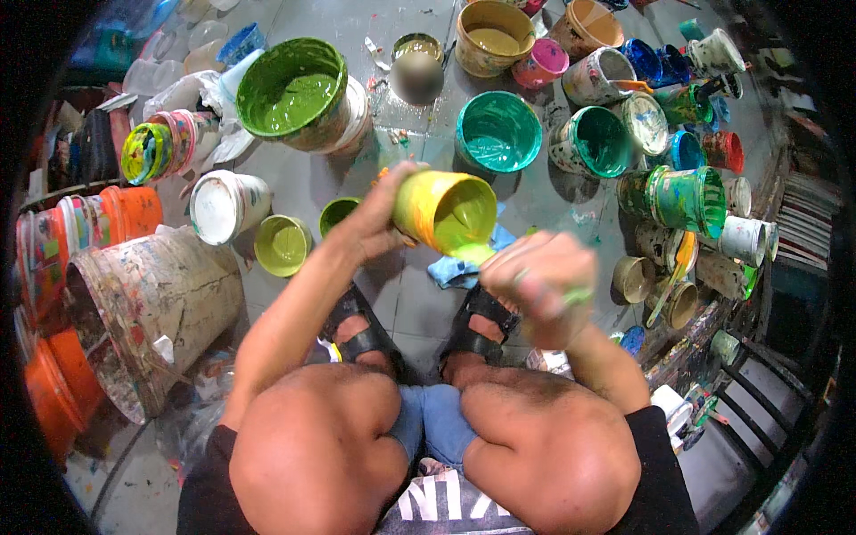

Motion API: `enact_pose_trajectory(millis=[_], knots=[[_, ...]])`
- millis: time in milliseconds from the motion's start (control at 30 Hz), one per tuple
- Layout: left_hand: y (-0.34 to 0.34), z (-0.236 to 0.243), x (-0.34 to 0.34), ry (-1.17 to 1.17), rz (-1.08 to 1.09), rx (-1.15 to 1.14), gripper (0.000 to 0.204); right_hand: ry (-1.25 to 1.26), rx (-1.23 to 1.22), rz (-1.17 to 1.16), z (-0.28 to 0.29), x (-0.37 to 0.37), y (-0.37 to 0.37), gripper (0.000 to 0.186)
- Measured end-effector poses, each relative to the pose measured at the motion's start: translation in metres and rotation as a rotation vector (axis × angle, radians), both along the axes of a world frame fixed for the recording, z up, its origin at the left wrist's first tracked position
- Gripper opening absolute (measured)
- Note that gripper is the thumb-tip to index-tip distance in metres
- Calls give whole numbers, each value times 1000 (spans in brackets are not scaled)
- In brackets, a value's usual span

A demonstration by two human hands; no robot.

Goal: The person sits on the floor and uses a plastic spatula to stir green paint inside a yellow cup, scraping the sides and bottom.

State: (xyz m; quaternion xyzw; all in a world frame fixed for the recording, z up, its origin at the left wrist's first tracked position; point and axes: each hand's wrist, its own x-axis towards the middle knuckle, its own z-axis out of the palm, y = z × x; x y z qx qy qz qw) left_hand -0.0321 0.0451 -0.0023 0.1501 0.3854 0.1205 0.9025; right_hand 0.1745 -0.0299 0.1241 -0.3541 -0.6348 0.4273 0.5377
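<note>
A small yellow paint tub [419,209], coated inside with yellow-green paint, is tipped on its side above the floor. My left hand [379,218] grips it from the left, near its base. My right hand [542,287], blurred by motion and smeared with green, is closed around a spatula [474,253]. Its bright green, paint-covered end is at the tub's lower rim; the rest is mostly hidden in my fist. Under the tub, a blue rag [453,273] lies crumpled on the floor between my feet. Left of it stand an olive-coated tub [283,246] and a darker green tub [337,214], partly behind my forearm.
A large bucket of green paint [308,96] stands ahead to the left, a teal paint bucket [499,132] ahead to the right. Several paint tubs crowd the right side, among them a green bucket [687,198]. A big stained bucket [165,308] lies by my left knee.
</note>
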Motion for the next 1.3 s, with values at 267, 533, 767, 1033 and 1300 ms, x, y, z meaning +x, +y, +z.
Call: enact_pose_trajectory(millis=[267,533,767,1033,1300], knots=[[-26,10,20,121,76,125,44,-29,17,-233,5,-13,-3,48],[-28,28,19,-11,94,122,52,-79,-98,-320,36,-5,11,48],[-12,23,15,87,192,397,57,88,-177,-453,25,-7,8,46],[-16,3,16,-30,301,332,51,693,-387,-544,18,-17,-7,44],[-21,15,28,59,303,245,47,-307,53,-161,51,-11,-9,45]])
